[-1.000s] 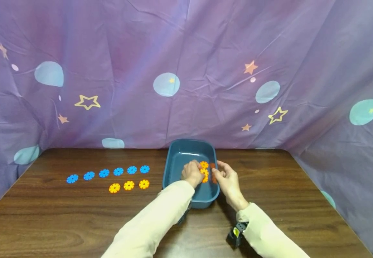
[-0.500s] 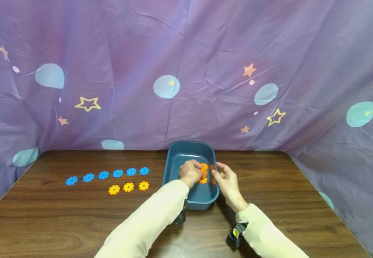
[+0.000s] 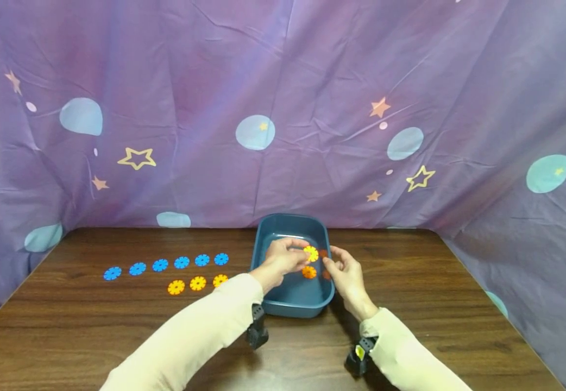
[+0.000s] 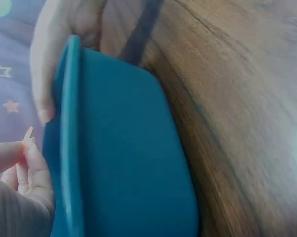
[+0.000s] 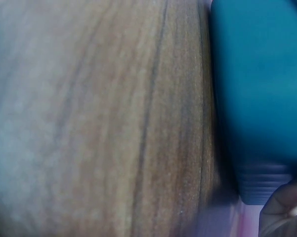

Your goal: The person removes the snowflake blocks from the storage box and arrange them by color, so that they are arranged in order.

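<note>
My left hand (image 3: 280, 260) pinches a yellow notched plastic disc (image 3: 311, 253) between thumb and fingertips, above the inside of a blue-green plastic bin (image 3: 295, 311). The left wrist view shows that disc (image 4: 28, 133) edge-on at the fingertips. Below it in the bin, near the right wall, lies an orange disc (image 3: 309, 272). My right hand (image 3: 348, 279) grips the bin's right rim, thumb at the rim. In the right wrist view only part of that hand (image 5: 286, 210) shows beside the bin wall (image 5: 262, 94).
Left of the bin, a row of several blue discs (image 3: 182, 263) lies flat on the wooden table (image 3: 410, 282). In front of it is a shorter row of three yellow discs (image 3: 197, 283), the rightmost partly behind the left sleeve. A purple curtain (image 3: 205, 108) hangs behind the table.
My left hand has come up from among the discs in the bin, turned, and now holds a yellow disc apart from the orange one. My right hand has stayed at the rim.
</note>
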`<action>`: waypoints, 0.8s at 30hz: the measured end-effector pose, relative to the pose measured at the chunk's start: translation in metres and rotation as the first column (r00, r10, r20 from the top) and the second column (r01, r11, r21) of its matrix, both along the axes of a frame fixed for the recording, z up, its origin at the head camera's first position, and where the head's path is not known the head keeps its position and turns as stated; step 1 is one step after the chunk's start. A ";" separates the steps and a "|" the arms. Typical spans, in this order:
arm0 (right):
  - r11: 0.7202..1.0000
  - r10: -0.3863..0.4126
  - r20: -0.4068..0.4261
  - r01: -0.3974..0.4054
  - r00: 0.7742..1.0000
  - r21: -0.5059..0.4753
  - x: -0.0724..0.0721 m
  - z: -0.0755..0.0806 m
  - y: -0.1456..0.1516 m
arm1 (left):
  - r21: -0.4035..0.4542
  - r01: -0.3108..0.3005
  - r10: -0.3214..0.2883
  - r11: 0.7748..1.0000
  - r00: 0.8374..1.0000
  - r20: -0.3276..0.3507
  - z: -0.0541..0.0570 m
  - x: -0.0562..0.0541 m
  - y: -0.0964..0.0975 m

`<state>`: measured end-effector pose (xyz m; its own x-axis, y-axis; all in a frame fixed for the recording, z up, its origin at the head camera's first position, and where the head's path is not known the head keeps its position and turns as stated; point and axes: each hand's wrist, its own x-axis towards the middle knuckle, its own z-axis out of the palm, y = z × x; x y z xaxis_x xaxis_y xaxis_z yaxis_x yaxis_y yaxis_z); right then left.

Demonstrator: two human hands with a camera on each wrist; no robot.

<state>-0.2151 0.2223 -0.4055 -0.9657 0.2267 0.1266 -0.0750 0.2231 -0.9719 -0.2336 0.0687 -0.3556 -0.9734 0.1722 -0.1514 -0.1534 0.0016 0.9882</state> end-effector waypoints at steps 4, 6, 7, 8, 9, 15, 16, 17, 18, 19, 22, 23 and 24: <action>1.000 0.007 0.002 -0.007 1.000 -0.003 -0.001 -0.001 -0.002 | 0.022 0.003 -0.003 1.000 1.000 -0.026 0.005 0.005 -0.021; 1.000 0.011 0.004 -0.011 1.000 -0.005 -0.001 -0.001 -0.003 | 0.031 -0.001 0.002 1.000 0.999 -0.034 0.005 0.007 -0.032; 1.000 0.013 0.005 -0.013 1.000 -0.004 -0.002 -0.001 -0.003 | 0.041 -0.003 0.005 0.999 1.000 -0.031 0.005 0.009 -0.037; 1.000 0.014 0.004 -0.014 1.000 -0.004 -0.002 -0.001 -0.003 | 0.049 -0.006 0.007 0.999 1.000 -0.028 0.005 0.010 -0.044; 1.000 0.014 0.005 -0.014 1.000 -0.002 -0.002 -0.001 -0.003 | 0.053 -0.009 0.011 0.999 1.000 -0.027 0.006 0.012 -0.050; 1.000 0.018 -0.011 -0.017 1.000 0.003 -0.001 0.000 -0.001 | 0.088 -0.037 0.038 0.995 0.999 -0.014 0.002 0.020 -0.092; 1.000 0.018 -0.013 -0.018 1.000 0.001 -0.001 0.000 -0.001 | 0.090 -0.040 0.042 0.995 0.999 -0.015 0.001 0.022 -0.100; 1.000 0.018 -0.013 -0.018 1.000 0.001 0.000 0.000 -0.001 | 0.089 -0.048 0.049 0.995 0.999 -0.013 0.000 0.024 -0.107; 1.000 0.017 -0.011 -0.017 1.000 0.001 0.000 0.000 0.000 | 0.083 -0.049 0.051 0.995 0.999 -0.015 -0.001 0.026 -0.115; 1.000 0.016 -0.011 -0.016 1.000 0.003 0.000 0.001 0.000 | 0.080 -0.053 0.055 0.995 0.998 -0.015 -0.003 0.028 -0.124; 1.000 0.013 -0.004 -0.013 1.000 0.008 0.000 0.002 0.000 | 0.067 -0.070 0.071 0.995 0.997 -0.007 -0.008 0.035 -0.149; 1.000 0.014 -0.003 -0.014 1.000 0.010 0.000 0.002 0.000 | 0.057 -0.082 0.082 0.995 0.997 0.004 -0.010 0.036 -0.157; 1.000 0.015 -0.003 -0.015 1.000 0.010 0.000 0.002 -0.001 | 0.053 -0.088 0.088 0.995 0.996 0.008 -0.012 0.038 -0.166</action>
<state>-0.2150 0.2216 -0.4033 -0.9686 0.2113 0.1313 -0.0810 0.2314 -0.9695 -0.1952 -0.0974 -0.3679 -0.9842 0.0939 -0.1500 -0.1564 -0.0646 0.9856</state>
